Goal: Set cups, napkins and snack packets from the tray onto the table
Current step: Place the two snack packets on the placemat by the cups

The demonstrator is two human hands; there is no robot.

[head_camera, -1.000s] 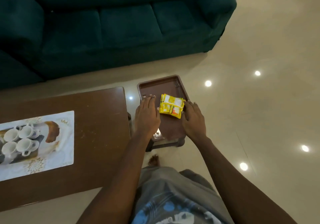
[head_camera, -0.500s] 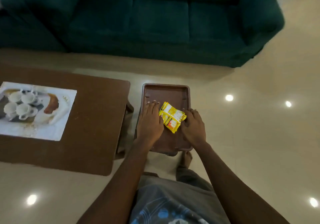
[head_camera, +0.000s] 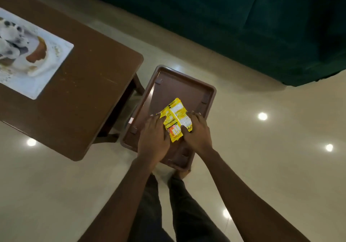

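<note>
**Both hands on yellow snack packets over brown tray**

Wooden coffee table [head_camera: 80, 99] sat at 9–10 o'clock of frame. On it, far left, a white placemat [head_camera: 46, 73] carried blurred white cups [head_camera: 9, 41]; count and napkin detail couldn't be told from blur.

Brown plastic tray [head_camera: 174, 84] was at centre, just beside the table's right corner, tilted with its long axis toward 1 o'clock. What the tray rested on was hidden.

Left hand [head_camera: 152, 140] lay palm-down over the tray's near half, fingers loosely spread, fingertips pressing on the left edge of the yellow snack packets [head_camera: 177, 118]. Whether it actually pinched them, couldn't tell.

Packets sat mid-tray between both hands, printed side up, far end pointing to 12 o'clock.

Right hand [head_camera: 197, 132] was at 3 o'clock of the packets, fingers curled over their right edge, thumb on top, apparently gripping.

Dark green sofa [head_camera: 243, 26] filled 12–2 o'clock. Glossy tile floor [head_camera: 271, 166] showed ceiling-light reflections at right.
</note>
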